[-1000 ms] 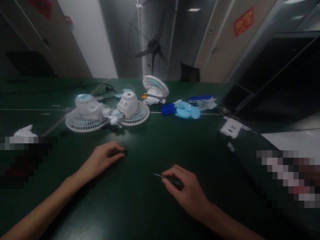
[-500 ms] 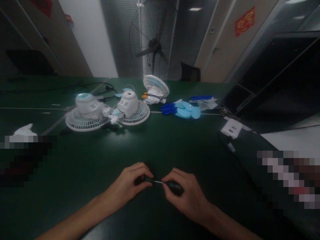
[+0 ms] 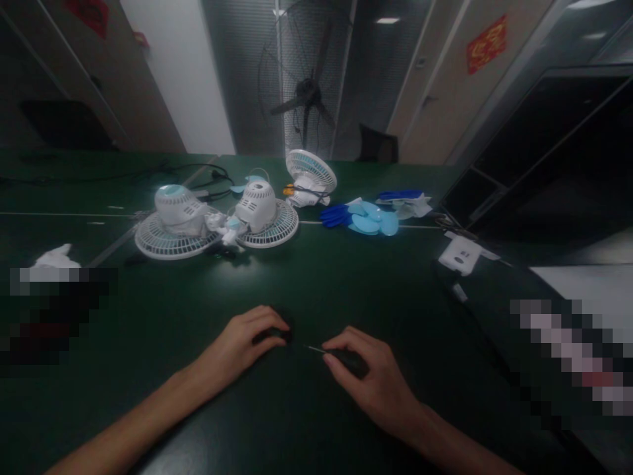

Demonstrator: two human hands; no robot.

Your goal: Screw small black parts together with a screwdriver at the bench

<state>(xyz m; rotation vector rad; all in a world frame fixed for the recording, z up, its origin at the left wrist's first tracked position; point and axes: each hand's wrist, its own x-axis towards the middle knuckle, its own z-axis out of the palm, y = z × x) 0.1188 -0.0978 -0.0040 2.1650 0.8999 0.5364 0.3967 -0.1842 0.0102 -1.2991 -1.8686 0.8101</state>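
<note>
My right hand [image 3: 374,373] is closed around the dark handle of a screwdriver [image 3: 350,361], whose thin metal shaft points left. Facing it across a short gap, my left hand [image 3: 254,335] pinches a small dark piece [image 3: 285,334] between thumb and fingers. Its kind cannot be made out against the dark green table [image 3: 257,422]. The screwdriver's tip is apart from that piece. Both hands are low over the table.
Two white fans [image 3: 175,227] [image 3: 264,221] lie face down beyond my hands, with a third fan [image 3: 310,175] tilted behind. Blue gloves [image 3: 336,215] and light-blue fan blades [image 3: 370,219] lie to their right. A white box [image 3: 459,255] with a cable sits farther right.
My left hand came right and toward me until its dark piece met the screwdriver's tip, then drew back slightly left and away. My right hand stayed nearly in place.
</note>
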